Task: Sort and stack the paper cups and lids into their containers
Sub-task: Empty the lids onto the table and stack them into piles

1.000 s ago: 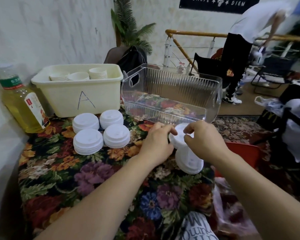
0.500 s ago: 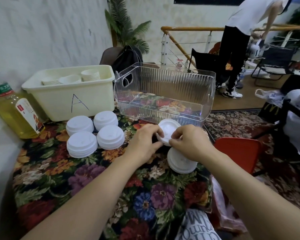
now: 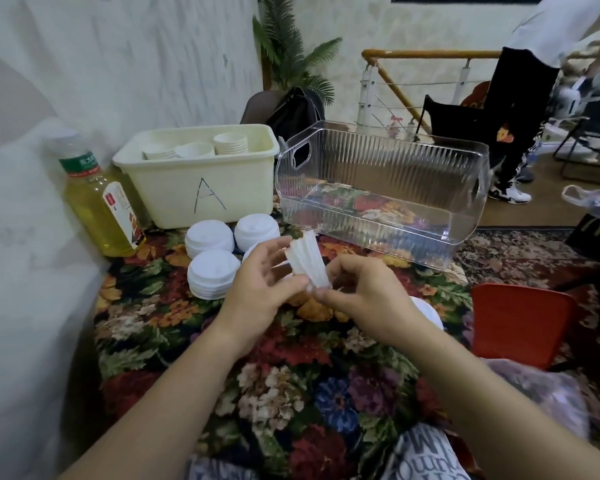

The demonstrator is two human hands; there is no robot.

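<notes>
Both hands hold a small stack of lids (image 3: 307,259) tipped on edge, just in front of the clear bin (image 3: 381,188). The left hand (image 3: 260,285) fingers curl round one side; the right hand (image 3: 368,296) fingers pinch its lower edge.

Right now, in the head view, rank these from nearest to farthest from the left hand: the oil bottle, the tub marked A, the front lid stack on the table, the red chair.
From the left hand:
1. Front lid stack, just to its left on the table.
2. Tub marked A, behind and to the left.
3. Oil bottle, far left by the wall.
4. Red chair, right, past the table edge.
</notes>
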